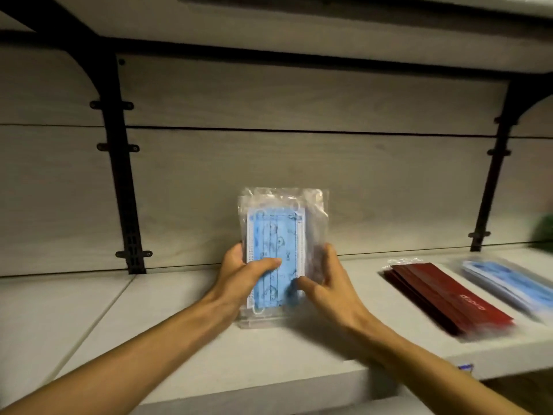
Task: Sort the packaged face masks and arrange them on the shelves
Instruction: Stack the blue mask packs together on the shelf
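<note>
A clear plastic pack of blue printed face masks (276,235) stands upright on the pale shelf (167,339), at the middle of the view. My left hand (242,274) grips its left edge, thumb across the front. My right hand (326,283) holds its right edge, fingers curled round the side and thumb on the front. On the same shelf to the right lies a flat pack of dark red masks (443,298). Beyond it, at the right edge, lies a blurred pack of blue masks (508,283).
A grey wood-grain back panel (299,163) rises behind the shelf, with black brackets at left (122,163) and right (493,175). Another shelf (299,22) hangs overhead. Something green and blurred (543,229) shows at the far right.
</note>
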Demonstrator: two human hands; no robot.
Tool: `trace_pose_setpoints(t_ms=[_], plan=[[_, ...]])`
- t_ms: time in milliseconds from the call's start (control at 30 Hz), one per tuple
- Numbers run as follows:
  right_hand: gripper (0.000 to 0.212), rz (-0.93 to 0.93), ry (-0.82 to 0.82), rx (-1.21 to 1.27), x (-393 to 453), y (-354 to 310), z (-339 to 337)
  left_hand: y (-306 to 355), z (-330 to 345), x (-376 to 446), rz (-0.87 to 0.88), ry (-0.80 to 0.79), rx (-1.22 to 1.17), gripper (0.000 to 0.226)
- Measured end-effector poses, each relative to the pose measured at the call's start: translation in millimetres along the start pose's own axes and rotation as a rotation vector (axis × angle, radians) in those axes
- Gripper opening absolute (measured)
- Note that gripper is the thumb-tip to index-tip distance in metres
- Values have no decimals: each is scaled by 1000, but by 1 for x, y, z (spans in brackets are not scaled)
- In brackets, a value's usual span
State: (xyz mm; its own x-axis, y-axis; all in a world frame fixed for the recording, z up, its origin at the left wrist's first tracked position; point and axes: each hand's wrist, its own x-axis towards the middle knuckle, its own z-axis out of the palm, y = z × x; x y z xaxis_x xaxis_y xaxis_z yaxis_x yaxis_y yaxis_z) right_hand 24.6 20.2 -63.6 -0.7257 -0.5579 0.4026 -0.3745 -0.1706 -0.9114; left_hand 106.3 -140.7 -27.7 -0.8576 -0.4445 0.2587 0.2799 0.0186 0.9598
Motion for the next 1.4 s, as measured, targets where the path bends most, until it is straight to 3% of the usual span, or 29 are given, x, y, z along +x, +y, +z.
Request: trace_pose_setpoints(t_ms=[67,133,233,367,433,567,733,933,1033,1133,1400], plan=[[45,74,18,34,-8,0,-7,2,3,-1,-13,44,-38,26],[69,160,98,-23,-12,-3,-14,6,6,1,-34,98,-141,27],[82,284,164,21,-15,-7,-15,14,16,10,-167,140,-458,37],[43,278,144,357,-14,-18,0,14,40,11,-230,22,-601,36],[28,215,235,368,-13,-24,3,9,43,5,-232,-108,-606,41],[22,135,431,198,-10,-30,-26,7,13,7,-215,-341,-521,65],[15,66,442,-99,-13,-28,-66,6,-12,16,-35,-294,-223,59],[33,22,365,-172,-25,-15,-67,-9,-2,1,-34,-305,146,47],[30,17,342,-150,-29,-11,-65,-12,4,-3,6,-171,249,48],[24,28,346,-145,-27,-8,-65,-12,7,-4,38,-3,217,62],[27,69,452,-229,-17,-5,-60,-13,17,-1,-5,84,87,68]])
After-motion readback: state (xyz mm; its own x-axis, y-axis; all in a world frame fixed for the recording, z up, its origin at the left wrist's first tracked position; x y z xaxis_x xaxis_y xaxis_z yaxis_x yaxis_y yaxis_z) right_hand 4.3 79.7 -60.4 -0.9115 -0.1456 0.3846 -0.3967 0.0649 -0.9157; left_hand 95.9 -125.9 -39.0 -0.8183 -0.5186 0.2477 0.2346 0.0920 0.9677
